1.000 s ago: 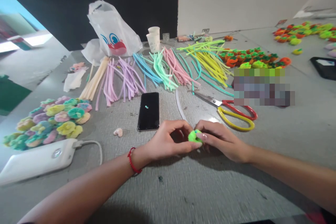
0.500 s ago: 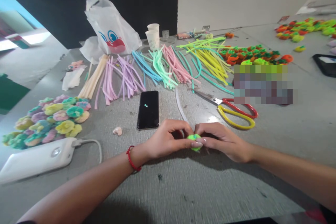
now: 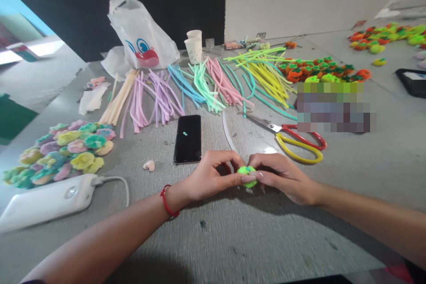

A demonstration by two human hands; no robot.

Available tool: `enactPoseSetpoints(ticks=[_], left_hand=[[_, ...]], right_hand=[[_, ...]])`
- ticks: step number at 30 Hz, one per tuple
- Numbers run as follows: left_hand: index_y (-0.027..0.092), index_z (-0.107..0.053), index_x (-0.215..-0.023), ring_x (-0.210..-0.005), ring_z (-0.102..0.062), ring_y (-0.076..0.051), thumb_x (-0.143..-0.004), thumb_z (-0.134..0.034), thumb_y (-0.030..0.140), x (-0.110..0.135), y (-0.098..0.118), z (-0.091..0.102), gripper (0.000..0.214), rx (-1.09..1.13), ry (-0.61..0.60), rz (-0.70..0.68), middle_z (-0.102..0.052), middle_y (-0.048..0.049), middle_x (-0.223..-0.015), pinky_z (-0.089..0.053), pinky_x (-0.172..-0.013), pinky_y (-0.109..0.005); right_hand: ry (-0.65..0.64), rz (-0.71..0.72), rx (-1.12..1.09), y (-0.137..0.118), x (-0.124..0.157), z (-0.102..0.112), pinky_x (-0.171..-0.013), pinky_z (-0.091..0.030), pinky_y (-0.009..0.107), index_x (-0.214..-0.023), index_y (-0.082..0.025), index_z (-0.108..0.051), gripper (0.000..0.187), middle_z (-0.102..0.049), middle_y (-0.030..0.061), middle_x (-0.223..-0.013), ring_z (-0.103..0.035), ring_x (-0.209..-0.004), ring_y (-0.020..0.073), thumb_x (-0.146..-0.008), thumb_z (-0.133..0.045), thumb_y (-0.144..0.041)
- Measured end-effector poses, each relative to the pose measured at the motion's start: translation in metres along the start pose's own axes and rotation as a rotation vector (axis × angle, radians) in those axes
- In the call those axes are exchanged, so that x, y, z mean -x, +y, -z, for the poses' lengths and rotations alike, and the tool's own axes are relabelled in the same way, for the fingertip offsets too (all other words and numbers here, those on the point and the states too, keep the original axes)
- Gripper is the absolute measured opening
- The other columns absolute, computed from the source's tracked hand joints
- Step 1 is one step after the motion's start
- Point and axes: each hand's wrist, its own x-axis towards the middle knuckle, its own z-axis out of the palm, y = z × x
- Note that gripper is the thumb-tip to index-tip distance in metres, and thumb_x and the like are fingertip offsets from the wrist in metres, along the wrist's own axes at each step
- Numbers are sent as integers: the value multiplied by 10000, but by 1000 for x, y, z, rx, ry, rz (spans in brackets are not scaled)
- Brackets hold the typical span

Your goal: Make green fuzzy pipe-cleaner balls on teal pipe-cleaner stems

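- Green fuzzy chenille ball [image 3: 247, 176] was pinched between fingertips of left hand [image 3: 213, 176] and right hand [image 3: 282, 177], mid-way along grey tabletop [image 3: 233, 239] near its front edge.
- Black smartphone [image 3: 187, 139] lay left of hands; red-handled steel scissors [image 3: 293, 132] lay beyond right hand.

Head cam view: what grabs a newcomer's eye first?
The fan of coloured pipe cleaners across the middle of the table comes first, with a heap of pastel fuzzy flowers at front left. At front centre, the left hand and right hand pinch a bright green fuzzy ball, with red-and-yellow scissors lying beyond them to the right.
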Motion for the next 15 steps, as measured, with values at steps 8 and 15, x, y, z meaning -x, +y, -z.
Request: enactPoseSetpoints(ticks=[8,15], left_hand=[[125,-648,-743,-589,-486,-66,-783,-682,345,-3,-2,3,226,73,-30,-29,-605,-1,-693,-373,-541,-185],[124,-629,-746,-558,-463,-58,-778,-690,340,-2,-6,3,226,81,-56,11,-587,11,-672,-345,-514,-185]], right_hand=[[58,92,39,3,0,0,-512,-388,206,-826,-152,-565,222,-552,-5,-663,-487,-557,80,-940,-488,-326],[-2,60,24,2,0,0,-524,-397,201,-800,-149,-550,240,-540,-5,-673,-490,-566,75,-945,-483,-327]])
